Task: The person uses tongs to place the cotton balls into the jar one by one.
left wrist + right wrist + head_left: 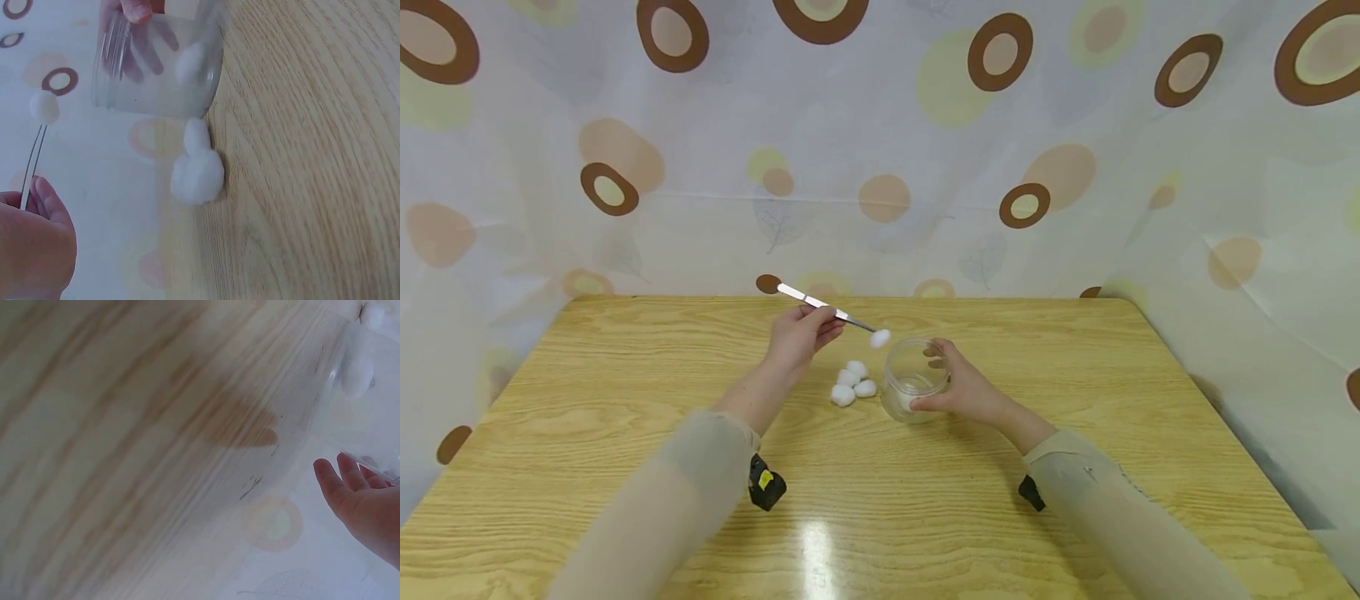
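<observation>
Left hand: bare left hand (pixel 797 340), raised above the table, thumb and fingers pinched together on the tweezers.
Tweezers: slim silver metal tweezers (pixel 805 299), slanting from upper left down toward the jar, the tips closed on a ball.
Ball in tweezers: one small, round, white cotton ball (pixel 880 338), held in the air beside the jar mouth, on its left, apart from the rim.
Right hand: bare right hand (pixel 962 390), clamped around the side of the jar, thumb on the near side, fingers on the far side.
Jar: clear, colourless, cylindrical jar (pixel 156 97) with a ridged neck, standing on the table, mouth upward and uncovered.
Ball in jar: white cotton ball (pixel 191 62), low inside, visible through the wall; whether others lie behind it cannot be told.
Loose balls: cluster of white cotton balls (pixel 843 395), at least four, on the table just left of the jar, bunched together.
Table: yellowish wood-grain table (pixel 925 533), glossy, with a bright reflection near the front.
Sleeves: pale beige sleeves (pixel 700 467) on both forearms.
Wrist devices: small black device (pixel 767 485) with a yellow mark below the left wrist; another black device (pixel 1032 492) below the right.
Backdrop: white cloth (pixel 850 108) printed with brown rings and peach and yellow-green spots.
</observation>
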Available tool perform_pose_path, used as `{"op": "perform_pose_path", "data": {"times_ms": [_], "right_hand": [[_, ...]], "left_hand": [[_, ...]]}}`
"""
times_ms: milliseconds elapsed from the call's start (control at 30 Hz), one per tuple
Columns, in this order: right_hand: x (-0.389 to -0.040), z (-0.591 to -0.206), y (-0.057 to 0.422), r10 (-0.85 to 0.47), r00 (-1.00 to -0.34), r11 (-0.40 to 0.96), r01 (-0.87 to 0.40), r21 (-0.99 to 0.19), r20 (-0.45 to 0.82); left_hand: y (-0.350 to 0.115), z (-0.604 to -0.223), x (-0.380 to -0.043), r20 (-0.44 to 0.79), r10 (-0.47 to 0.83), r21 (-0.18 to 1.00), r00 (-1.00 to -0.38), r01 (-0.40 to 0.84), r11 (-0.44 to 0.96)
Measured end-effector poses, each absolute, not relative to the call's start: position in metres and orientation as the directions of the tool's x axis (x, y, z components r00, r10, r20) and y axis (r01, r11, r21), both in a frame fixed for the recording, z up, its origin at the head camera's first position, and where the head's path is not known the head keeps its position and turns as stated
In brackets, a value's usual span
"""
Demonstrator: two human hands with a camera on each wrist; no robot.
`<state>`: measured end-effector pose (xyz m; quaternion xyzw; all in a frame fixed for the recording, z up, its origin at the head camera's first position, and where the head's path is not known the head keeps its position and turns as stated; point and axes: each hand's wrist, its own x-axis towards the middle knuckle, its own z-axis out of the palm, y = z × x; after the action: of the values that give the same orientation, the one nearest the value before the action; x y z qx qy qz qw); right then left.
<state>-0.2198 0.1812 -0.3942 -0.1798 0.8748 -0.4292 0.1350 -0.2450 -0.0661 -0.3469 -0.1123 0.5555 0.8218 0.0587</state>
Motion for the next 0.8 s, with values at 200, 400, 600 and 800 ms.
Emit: {"op": "perform_pose_path", "data": {"times_ms": [200,400,600,800], "right_hand": [[-0.220,-0.394,0.181,-0.417,-0.905,0.571,-0.189,-0.799,-0.084],[-0.221,-0.396,0.180,-0.409,-0.909,0.560,-0.181,-0.808,-0.081],[-0.222,-0.396,0.181,-0.416,-0.907,0.554,-0.192,-0.810,-0.070],[-0.221,-0.394,0.181,-0.420,-0.904,0.552,-0.182,-0.814,-0.083]], "left_hand": [[-0.050,-0.346,-0.248,-0.249,-0.017,0.899,-0.968,-0.224,-0.376],[-0.034,-0.345,-0.248,-0.226,-0.024,0.907,-0.974,-0.201,-0.370],[-0.023,-0.349,-0.246,-0.221,-0.039,0.912,-0.975,-0.192,-0.362],[-0.021,-0.351,-0.244,-0.217,-0.040,0.918,-0.975,-0.189,-0.349]]}}
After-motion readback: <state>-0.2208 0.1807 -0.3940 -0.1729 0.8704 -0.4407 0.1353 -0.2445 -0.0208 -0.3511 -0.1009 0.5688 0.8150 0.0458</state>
